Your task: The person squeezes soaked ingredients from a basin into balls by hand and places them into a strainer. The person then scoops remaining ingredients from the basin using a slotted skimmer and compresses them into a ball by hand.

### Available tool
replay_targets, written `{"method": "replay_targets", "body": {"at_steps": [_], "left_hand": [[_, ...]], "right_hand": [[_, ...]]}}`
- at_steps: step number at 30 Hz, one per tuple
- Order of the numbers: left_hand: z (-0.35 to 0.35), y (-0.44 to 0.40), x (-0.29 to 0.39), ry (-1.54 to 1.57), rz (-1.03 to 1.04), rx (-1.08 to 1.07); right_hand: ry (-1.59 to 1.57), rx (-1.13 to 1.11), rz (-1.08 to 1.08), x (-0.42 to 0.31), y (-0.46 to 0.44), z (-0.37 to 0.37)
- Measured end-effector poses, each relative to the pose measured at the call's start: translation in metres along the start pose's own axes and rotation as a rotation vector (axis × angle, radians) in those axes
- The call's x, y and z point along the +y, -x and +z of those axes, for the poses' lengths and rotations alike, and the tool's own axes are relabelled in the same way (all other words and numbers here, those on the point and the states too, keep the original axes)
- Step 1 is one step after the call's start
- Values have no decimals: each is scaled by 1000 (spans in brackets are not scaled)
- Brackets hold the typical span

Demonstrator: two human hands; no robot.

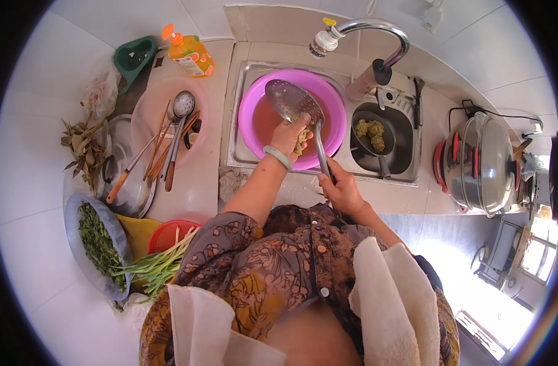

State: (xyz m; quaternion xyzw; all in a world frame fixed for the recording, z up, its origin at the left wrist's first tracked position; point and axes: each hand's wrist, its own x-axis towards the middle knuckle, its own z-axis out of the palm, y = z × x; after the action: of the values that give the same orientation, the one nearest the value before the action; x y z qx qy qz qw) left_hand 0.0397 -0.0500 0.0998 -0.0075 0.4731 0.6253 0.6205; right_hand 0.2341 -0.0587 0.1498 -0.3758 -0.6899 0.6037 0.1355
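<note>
A purple basin (pixel 246 122) with reddish-brown liquid sits in the left sink bowl. Over it, a large perforated metal skimmer (pixel 289 97) is tilted, its handle running down toward me. My right hand (pixel 343 188) is wrapped round the lower end of that handle. My left hand (pixel 291 135) is above the basin at the skimmer's lower rim, fingers curled round a greenish lump (pixel 300 145). More greenish lumps (pixel 370 133) lie in a dark-handled pan (pixel 376 152) in the right sink bowl.
A chrome faucet (pixel 383 25) arches over the sink. To the left are an orange soap bottle (pixel 192 56), a pink bowl (pixel 146 100) with utensils, a metal lid (pixel 146 192), a blue basin (pixel 77 244) of greens and scallions (pixel 160 265). A steamer (pixel 492 165) stands right.
</note>
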Motion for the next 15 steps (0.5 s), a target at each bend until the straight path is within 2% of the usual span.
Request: {"method": "replay_targets", "body": {"at_steps": [4,6,15], "left_hand": [[-4,-1,2,62,15,-150],[-6,-2,4,74,21,-207],[-25,-8,8,154,42,-279]], "right_hand": [[-134,31,25,-1,3,1],[-106,44,4,-3,3,-1],[-146,59,9,2,0,-7]]}}
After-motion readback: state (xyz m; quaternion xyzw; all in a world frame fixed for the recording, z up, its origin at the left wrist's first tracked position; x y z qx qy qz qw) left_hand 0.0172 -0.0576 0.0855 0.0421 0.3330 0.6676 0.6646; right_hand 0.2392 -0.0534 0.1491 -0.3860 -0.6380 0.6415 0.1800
